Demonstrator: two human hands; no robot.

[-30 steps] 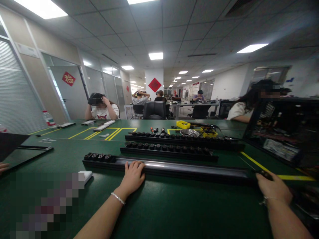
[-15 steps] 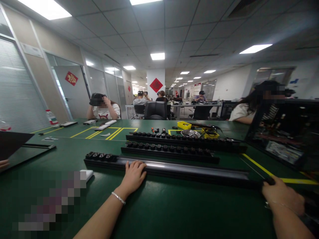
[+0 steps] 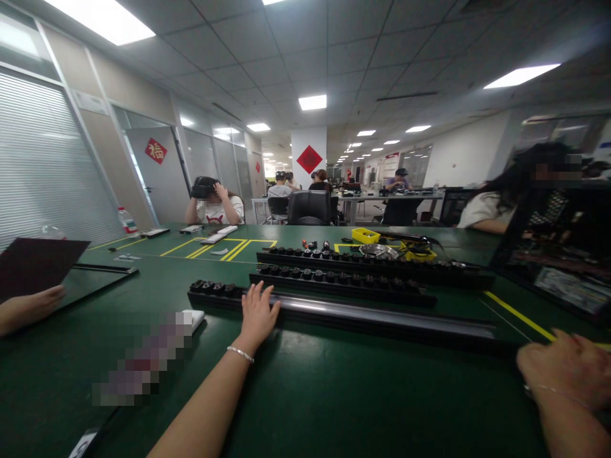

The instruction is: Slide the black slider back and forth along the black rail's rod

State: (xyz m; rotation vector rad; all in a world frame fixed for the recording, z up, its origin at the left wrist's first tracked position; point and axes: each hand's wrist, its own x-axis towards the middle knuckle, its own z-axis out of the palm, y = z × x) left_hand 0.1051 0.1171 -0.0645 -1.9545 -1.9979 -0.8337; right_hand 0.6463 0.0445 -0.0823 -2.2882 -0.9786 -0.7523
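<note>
A long black power-strip housing [image 3: 382,312] lies across the green table, with several black socket modules [image 3: 217,289] set in its left end and bare, shiny metal along the rest. My left hand [image 3: 258,316] rests on its near edge, fingers spread, just right of those modules. At the strip's right end is my right hand [image 3: 566,369], its fingers curled closed and slightly blurred; what they hold, if anything, is hidden. Behind lie a shorter strip [image 3: 344,281] and a longer strip [image 3: 372,264], both fitted with rows of sockets.
Yellow bins [image 3: 365,236] and a metal dish [image 3: 379,252] stand at the back. To the right is an open computer case [image 3: 563,254]. On the left, another person's hand [image 3: 35,308] holds a dark panel [image 3: 42,267]. A blurred-out object [image 3: 143,366] lies near my left forearm.
The view has swung left, shifting everything rightward. My left hand's fingers have lifted and spread a little on the strip. More of the other person's hand and panel shows at the left.
</note>
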